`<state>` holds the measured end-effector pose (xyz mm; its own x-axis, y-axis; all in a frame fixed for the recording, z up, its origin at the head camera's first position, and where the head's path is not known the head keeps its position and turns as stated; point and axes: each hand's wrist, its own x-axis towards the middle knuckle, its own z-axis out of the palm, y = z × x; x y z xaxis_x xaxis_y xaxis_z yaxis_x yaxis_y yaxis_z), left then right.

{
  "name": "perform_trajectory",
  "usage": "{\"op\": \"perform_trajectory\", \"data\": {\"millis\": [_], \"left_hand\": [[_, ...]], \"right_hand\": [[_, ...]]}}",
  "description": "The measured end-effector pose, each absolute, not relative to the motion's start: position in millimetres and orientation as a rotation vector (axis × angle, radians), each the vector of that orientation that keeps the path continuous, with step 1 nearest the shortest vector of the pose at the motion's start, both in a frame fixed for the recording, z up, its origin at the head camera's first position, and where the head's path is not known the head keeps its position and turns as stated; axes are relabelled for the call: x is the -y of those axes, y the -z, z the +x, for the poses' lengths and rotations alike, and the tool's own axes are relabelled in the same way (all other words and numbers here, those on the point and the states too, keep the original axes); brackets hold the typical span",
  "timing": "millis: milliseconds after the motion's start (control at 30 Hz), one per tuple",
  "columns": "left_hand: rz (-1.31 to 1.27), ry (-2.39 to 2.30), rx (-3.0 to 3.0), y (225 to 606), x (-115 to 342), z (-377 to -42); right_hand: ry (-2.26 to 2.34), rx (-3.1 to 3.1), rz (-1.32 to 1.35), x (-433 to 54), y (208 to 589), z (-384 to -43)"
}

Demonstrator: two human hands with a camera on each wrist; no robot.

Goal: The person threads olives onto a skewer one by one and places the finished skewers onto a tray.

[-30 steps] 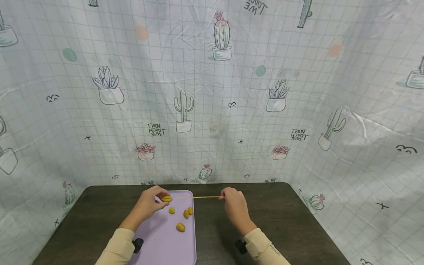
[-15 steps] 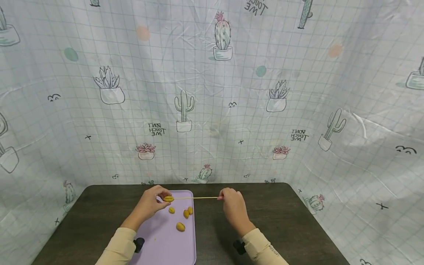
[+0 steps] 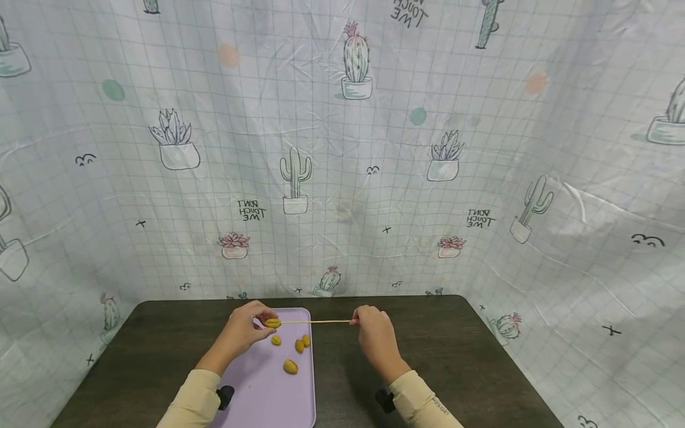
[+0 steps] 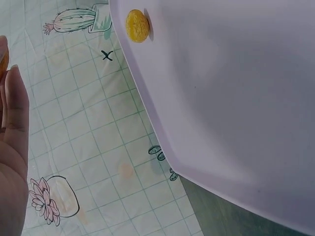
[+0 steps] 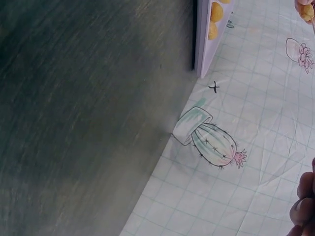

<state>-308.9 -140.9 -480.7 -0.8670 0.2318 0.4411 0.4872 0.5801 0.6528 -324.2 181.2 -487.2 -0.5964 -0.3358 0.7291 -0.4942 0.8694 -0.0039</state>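
Over the far end of the lilac tray point(image 3: 267, 404), my left hand point(image 3: 243, 327) pinches a yellow, ridged oval fruit point(image 3: 273, 323) between thumb and fingers. My right hand point(image 3: 376, 337) holds the other end of a thin wooden skewer point(image 3: 323, 321), which lies level between both hands. Its left tip meets the right end of the fruit; how deep it goes cannot be seen. Several similar fruits lie on the tray, among them a larger one point(image 3: 291, 367). In the left wrist view, only part of the left hand point(image 4: 14, 142) shows at the edge.
A dark wooden table point(image 3: 444, 356) carries the tray left of centre. Behind and beside it hangs a white curtain point(image 3: 342, 148) with cactus prints and a grid. A dark wrist camera point(image 3: 225, 397) sits at the left cuff, another point(image 3: 385, 400) at the right.
One second ago the skewer's tip was apart from the held fruit. The right hand has moved slightly left, and the tip now meets the fruit. The fruits on the tray have stayed put.
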Motion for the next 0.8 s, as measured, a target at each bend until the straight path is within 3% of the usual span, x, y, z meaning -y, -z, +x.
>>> {"op": "perform_trajectory", "data": {"millis": [800], "left_hand": [[-0.565, 1.3, 2.465, 487.1, 140.7, -308.3]], "right_hand": [[-0.292, 2.258, 0.602, -173.5, 492.2, -318.8]]}}
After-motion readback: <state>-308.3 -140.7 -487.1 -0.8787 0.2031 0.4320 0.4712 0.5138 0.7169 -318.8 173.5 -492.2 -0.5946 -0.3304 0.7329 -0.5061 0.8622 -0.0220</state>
